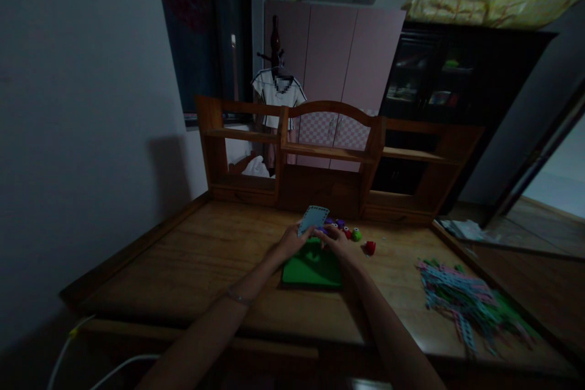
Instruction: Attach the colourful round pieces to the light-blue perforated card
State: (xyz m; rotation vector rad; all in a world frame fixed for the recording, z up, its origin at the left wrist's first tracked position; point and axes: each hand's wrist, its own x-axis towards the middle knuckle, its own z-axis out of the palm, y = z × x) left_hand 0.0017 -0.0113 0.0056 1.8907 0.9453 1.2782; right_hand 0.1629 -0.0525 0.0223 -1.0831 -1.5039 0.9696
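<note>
My left hand (293, 240) is closed on a pale blue panel (314, 218) with a row of dark marks along its edges, held tilted above the desk. Close beside it, my right hand (339, 241) has its fingers pinched at the panel's lower right corner, where a small purple piece (322, 230) shows between the hands. Below both hands lies a green flat block (311, 269). Just past my right hand are several small round pieces in purple, red and green, among them a green one (356, 234) with an eye-like spot.
A red piece (370, 247) lies right of my right hand. A heap of pink, blue and green perforated strips (461, 298) covers the desk's right side. A wooden shelf unit (326, 151) stands along the back of the wooden desk (214, 256), with a wall at left.
</note>
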